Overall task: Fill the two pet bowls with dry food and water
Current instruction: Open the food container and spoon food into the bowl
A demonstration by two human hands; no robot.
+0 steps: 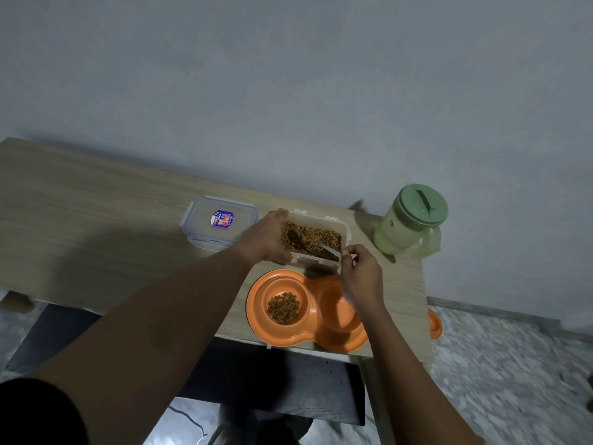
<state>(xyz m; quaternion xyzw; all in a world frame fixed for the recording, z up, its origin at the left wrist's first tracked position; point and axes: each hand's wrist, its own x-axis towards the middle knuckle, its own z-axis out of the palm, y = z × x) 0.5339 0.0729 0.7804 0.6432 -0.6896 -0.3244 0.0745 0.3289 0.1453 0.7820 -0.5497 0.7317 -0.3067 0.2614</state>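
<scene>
An orange double pet bowl (260,327) sits at the table's front edge. Its left well holds a small heap of brown kibble (283,307); its right well (337,305) looks empty. Behind it stands an open clear container of kibble (321,237). My left hand (268,237) grips the container's left side. My right hand (361,273) pinches the handle of a clear plastic scoop (327,248) whose bowl lies in the kibble. A green-lidded jug (412,220) stands at the right rear of the table.
The container's clear lid (219,221), with a blue label, lies flat to the left. The wooden table (96,226) ends just right of the jug. An orange object (434,324) shows on the floor past the table's right edge. A wall is close behind.
</scene>
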